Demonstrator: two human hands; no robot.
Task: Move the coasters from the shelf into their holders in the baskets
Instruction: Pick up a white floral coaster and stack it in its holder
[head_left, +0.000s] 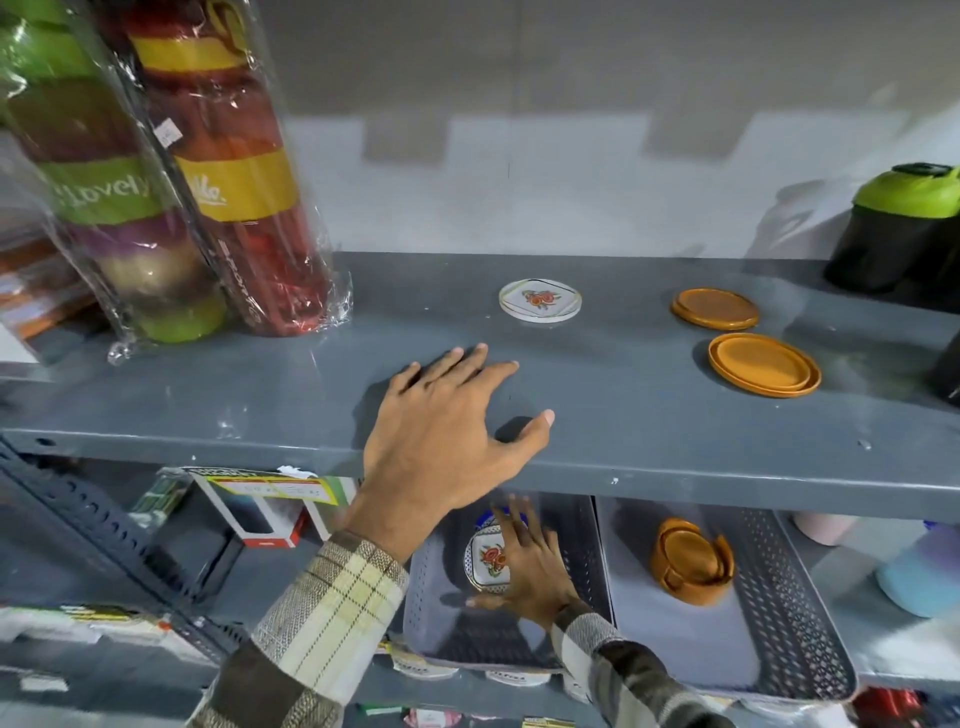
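A white coaster with a floral print (540, 300) lies toward the back of the grey shelf (675, 467). Two orange coasters (714, 309) (763, 365) lie to its right. My left hand (447, 431) rests palm down on the shelf, fingers spread, just short of the floral coaster and holding nothing. Below the shelf, my right hand (532, 569) is inside the left grey basket (589, 545), fingers spread over the floral coasters in their holder (485, 558). The right basket (789, 597) holds an orange holder (693, 564) with orange coasters standing in it.
Two plastic-wrapped stacks of colourful containers (130, 208) (234, 182) lean at the shelf's left. A black bottle with a green lid (904, 228) stands at the back right, and a dark object (948, 374) sits at the right edge. Boxes (249, 514) sit on the lower shelf's left.
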